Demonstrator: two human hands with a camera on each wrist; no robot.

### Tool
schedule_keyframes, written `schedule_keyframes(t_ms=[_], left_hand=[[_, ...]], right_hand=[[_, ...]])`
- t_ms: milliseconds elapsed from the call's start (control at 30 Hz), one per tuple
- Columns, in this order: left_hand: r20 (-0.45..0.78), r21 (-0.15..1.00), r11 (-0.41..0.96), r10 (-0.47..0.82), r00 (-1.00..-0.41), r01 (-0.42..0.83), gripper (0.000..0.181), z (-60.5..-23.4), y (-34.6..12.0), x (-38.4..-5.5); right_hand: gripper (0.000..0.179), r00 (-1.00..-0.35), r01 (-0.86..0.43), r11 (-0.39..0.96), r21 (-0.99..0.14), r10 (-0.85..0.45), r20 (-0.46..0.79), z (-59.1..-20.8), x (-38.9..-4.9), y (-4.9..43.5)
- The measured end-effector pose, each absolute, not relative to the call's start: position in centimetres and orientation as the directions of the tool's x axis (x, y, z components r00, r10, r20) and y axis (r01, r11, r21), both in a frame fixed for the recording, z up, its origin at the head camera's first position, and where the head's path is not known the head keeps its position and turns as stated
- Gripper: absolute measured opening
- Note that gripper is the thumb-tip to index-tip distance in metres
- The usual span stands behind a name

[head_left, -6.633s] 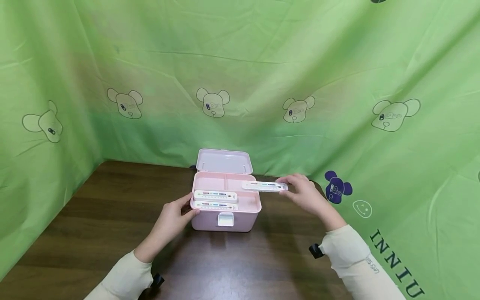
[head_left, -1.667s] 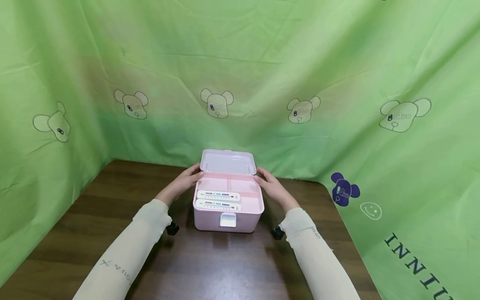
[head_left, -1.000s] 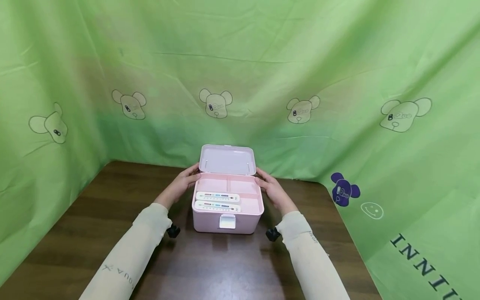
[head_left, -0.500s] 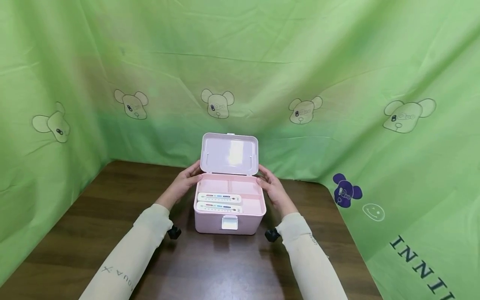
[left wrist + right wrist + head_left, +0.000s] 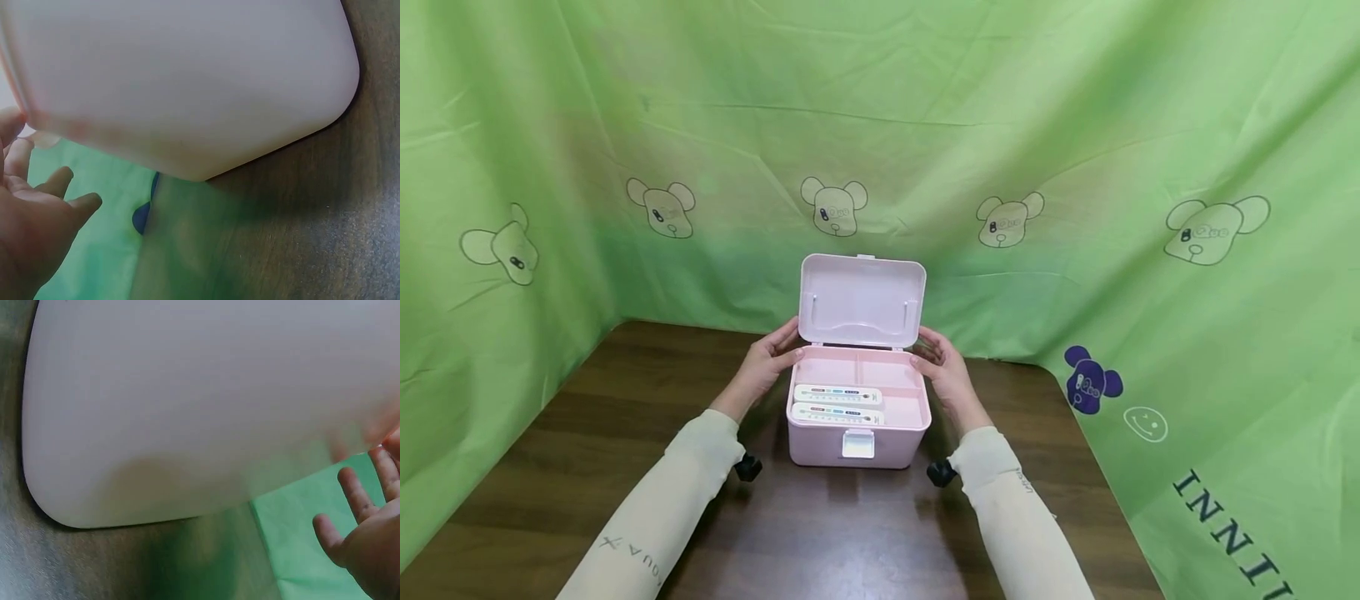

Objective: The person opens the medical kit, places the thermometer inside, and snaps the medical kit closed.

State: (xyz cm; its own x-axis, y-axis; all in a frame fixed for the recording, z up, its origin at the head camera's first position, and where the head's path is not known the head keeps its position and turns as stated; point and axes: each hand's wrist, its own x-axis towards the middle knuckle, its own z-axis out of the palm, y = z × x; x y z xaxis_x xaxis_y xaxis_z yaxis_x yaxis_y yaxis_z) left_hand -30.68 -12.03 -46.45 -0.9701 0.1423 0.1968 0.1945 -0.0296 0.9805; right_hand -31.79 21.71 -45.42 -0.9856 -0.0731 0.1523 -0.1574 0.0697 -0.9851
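Note:
A pink storage box (image 5: 820,446) stands on the table with its lid (image 5: 861,300) raised nearly upright at the back. Two white strips with printed scales and coloured labels, looking like thermometers, a rear one (image 5: 838,395) and a front one (image 5: 838,414), lie at the front left inside it. My left hand (image 5: 763,367) is at the box's rear left corner, thumb at the rim, other fingers spread behind the lid edge. At the rear right corner my right hand (image 5: 946,375) mirrors it. In the wrist views, the fingers (image 5: 57,182) of both hands are spread and fairly straight.
The box has a divider (image 5: 858,368) in its rear part and a white latch (image 5: 858,444) in front. A brown wooden table (image 5: 820,533) bears it. A green curtain (image 5: 880,100) with printed bear heads hangs close behind and at both sides.
Earlier my right hand held a third strip over the box's right side; it is out of sight now. Both hands moved to the rear corners, and the lid has swung up from leaning back.

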Motion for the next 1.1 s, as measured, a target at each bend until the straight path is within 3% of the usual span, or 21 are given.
schedule_keyframes(t_ms=[267,467,767,1100], left_hand=[[0.208,0.978,-0.047,0.072,-0.975,0.205,0.062,-46.6,-11.8,-30.3],[0.210,0.976,-0.058,0.037,-0.977,0.208,0.060,-46.7,-11.8,-30.1],[0.192,0.979,0.059,0.036,-0.981,0.194,0.062,-45.7,-12.3,-29.7],[0.159,0.959,0.217,0.110,-0.981,0.180,0.059,-43.8,-12.9,-28.7]], right_hand=[[0.053,-0.978,-0.208,0.064,-0.976,0.000,0.209,-45.7,-31.5,21.3],[0.048,-0.964,-0.257,0.177,-0.950,0.027,0.265,-45.4,-31.3,21.3],[0.051,-0.960,-0.260,0.421,-0.869,-0.017,0.278,-44.0,-30.4,21.9],[0.046,-0.962,-0.274,0.454,-0.848,-0.120,0.246,-42.8,-29.0,23.4]])
